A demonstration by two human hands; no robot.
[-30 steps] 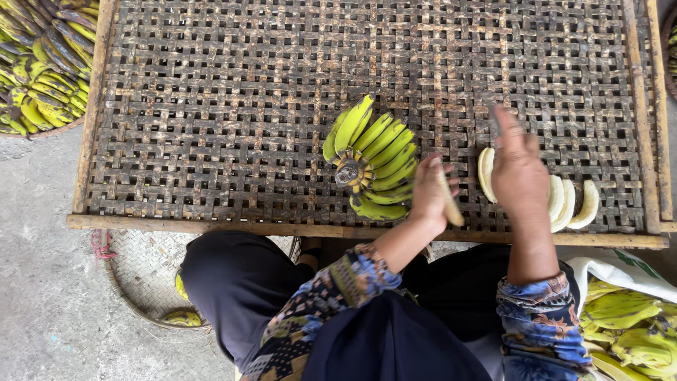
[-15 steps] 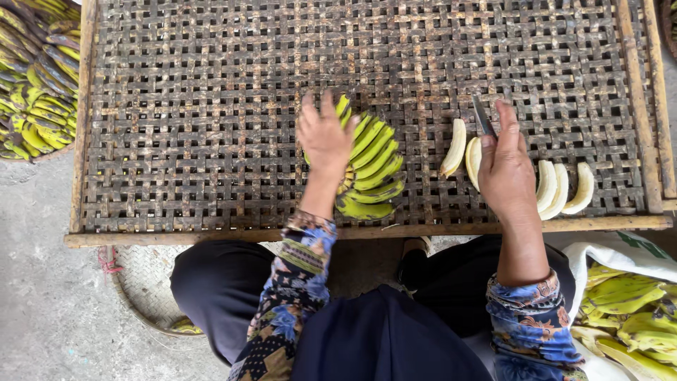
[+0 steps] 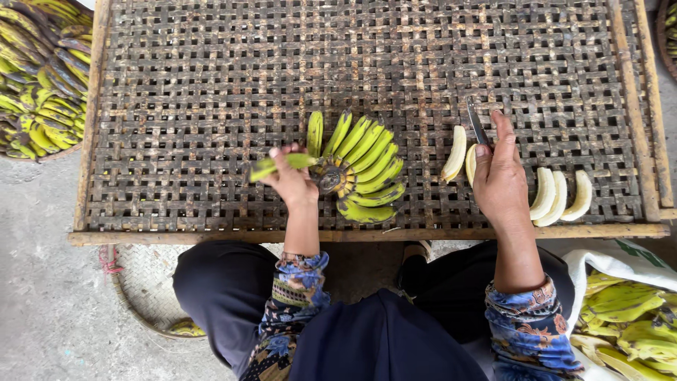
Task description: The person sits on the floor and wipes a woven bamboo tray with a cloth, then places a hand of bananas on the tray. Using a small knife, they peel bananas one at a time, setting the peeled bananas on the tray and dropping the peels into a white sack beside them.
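A hand of green-yellow bananas (image 3: 361, 168) lies on a woven bamboo tray (image 3: 211, 92). My left hand (image 3: 290, 180) grips one green banana (image 3: 276, 165) at the bunch's left side, pulled away from the stem. My right hand (image 3: 499, 176) rests on the tray and holds a small knife (image 3: 477, 121), blade pointing away from me. Peeled pale bananas (image 3: 455, 152) lie just left of that hand, and three more peeled ones (image 3: 563, 196) lie to its right.
A basket of green and yellow bananas (image 3: 39, 77) sits at the top left. A white sack with banana peels (image 3: 627, 324) is at the lower right. A round woven tray (image 3: 144, 296) lies on the concrete floor under my knees.
My left hand moved from the peeled bananas to the bunch and now grips one green banana there. My right hand stayed by the peeled bananas with the knife.
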